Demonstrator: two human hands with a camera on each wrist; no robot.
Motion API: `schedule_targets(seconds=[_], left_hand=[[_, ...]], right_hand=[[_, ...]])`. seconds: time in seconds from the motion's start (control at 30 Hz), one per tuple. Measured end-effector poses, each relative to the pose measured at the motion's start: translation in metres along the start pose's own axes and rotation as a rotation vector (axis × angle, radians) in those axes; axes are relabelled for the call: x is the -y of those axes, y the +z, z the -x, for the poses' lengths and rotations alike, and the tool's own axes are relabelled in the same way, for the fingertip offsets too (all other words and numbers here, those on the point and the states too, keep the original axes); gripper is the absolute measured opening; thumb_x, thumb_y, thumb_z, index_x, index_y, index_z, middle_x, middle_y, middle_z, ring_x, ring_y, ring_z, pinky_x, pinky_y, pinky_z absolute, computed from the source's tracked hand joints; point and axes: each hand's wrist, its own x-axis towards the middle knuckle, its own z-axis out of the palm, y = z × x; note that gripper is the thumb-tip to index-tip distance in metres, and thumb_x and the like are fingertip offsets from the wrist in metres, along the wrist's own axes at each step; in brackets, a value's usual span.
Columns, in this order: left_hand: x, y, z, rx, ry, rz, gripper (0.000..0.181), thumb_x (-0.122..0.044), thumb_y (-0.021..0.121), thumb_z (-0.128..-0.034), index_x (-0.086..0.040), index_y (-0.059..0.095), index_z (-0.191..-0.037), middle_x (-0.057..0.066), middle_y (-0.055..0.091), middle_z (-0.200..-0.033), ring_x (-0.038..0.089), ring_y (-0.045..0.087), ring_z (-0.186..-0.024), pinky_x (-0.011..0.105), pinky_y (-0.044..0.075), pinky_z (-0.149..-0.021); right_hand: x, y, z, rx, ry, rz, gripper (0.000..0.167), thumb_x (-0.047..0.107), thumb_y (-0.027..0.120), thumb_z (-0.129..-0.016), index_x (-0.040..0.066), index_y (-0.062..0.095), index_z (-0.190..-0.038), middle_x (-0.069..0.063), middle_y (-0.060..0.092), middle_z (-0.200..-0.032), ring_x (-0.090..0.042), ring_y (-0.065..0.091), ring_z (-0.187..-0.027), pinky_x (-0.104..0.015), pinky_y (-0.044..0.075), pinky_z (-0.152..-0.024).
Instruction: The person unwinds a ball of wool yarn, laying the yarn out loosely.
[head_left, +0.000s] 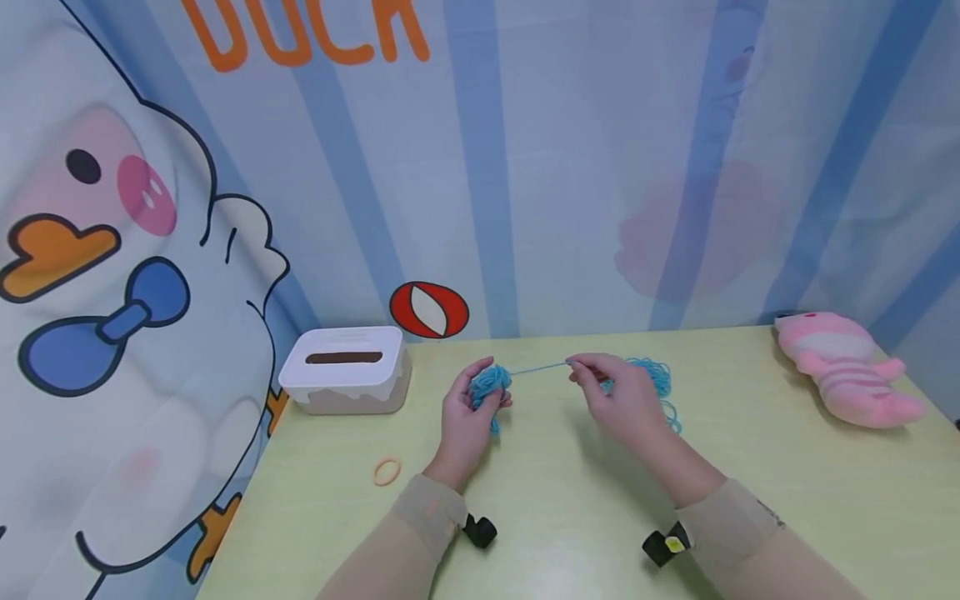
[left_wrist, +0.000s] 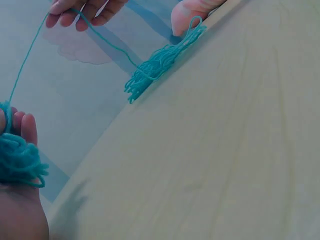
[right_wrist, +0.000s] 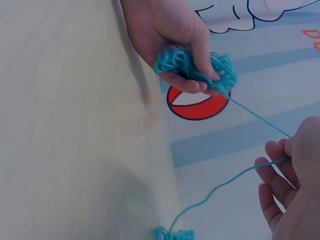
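My left hand (head_left: pixel 467 421) grips a bundle of blue yarn (head_left: pixel 489 383) above the table, its thumb pressed over the strands. To its right, my right hand (head_left: pixel 622 398) pinches a single strand (head_left: pixel 538 368) between thumb and fingertips. The strand runs taut between the two hands. From the right hand the yarn hangs in a slack curve, seen in the right wrist view, to a loose blue skein (left_wrist: pixel 162 62) on the table. In the head view the right hand partly hides this skein.
A white-lidded tissue box (head_left: pixel 345 371) stands at the back left of the table (head_left: pixel 540 517). In front of it lies a small peach-coloured ring (head_left: pixel 387 472). A pink plush toy (head_left: pixel 847 371) lies at the right back. Behind the table hangs a printed duck curtain (head_left: pixel 562 167).
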Motion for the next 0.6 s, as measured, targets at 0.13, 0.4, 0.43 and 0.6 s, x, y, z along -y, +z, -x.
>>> schedule_targets(seconds=[0.13, 0.4, 0.43, 0.6], left_hand=[[0.000, 0.000, 0.001, -0.009, -0.010, -0.024, 0.044, -0.006, 0.063, -0.1113, -0.020, 0.060, -0.153, 0.024, 0.066, -0.131, 0.018, 0.073, -0.098, 0.024, 0.066, -0.091], [-0.001, 0.000, 0.001, -0.045, -0.023, -0.096, 0.042, -0.018, 0.065, -0.1121, -0.021, 0.060, -0.154, 0.007, 0.065, -0.115, 0.018, 0.065, -0.084, 0.021, 0.061, -0.078], [0.000, 0.000, 0.001, -0.054, -0.019, -0.112, 0.042, -0.018, 0.066, -0.1120, -0.019, 0.061, -0.153, 0.008, 0.066, -0.114, 0.018, 0.066, -0.083, 0.021, 0.061, -0.078], [0.002, -0.001, -0.001, -0.113, -0.003, -0.146, 0.037, -0.016, 0.065, -0.1120, -0.012, 0.064, -0.149, 0.021, 0.072, -0.120, 0.019, 0.074, -0.090, 0.023, 0.065, -0.083]], right_hand=[[-0.008, -0.018, 0.005, -0.055, -0.008, -0.006, 0.024, 0.016, 0.065, -0.111, 0.006, 0.080, -0.128, -0.008, 0.085, -0.104, -0.028, 0.080, -0.091, -0.021, 0.057, -0.065], [-0.032, -0.052, 0.021, -0.139, 0.029, 0.029, 0.023, 0.017, 0.066, -0.111, 0.007, 0.082, -0.123, -0.011, 0.085, -0.099, -0.004, 0.072, -0.082, -0.021, 0.045, -0.050], [-0.035, -0.056, 0.023, -0.139, 0.039, 0.035, 0.023, 0.018, 0.066, -0.111, 0.007, 0.082, -0.124, -0.012, 0.085, -0.100, 0.001, 0.070, -0.081, -0.022, 0.042, -0.048], [-0.054, -0.073, 0.033, -0.109, 0.108, 0.084, 0.027, 0.022, 0.063, -0.113, 0.007, 0.080, -0.128, -0.014, 0.085, -0.103, 0.003, 0.068, -0.080, -0.025, 0.041, -0.047]])
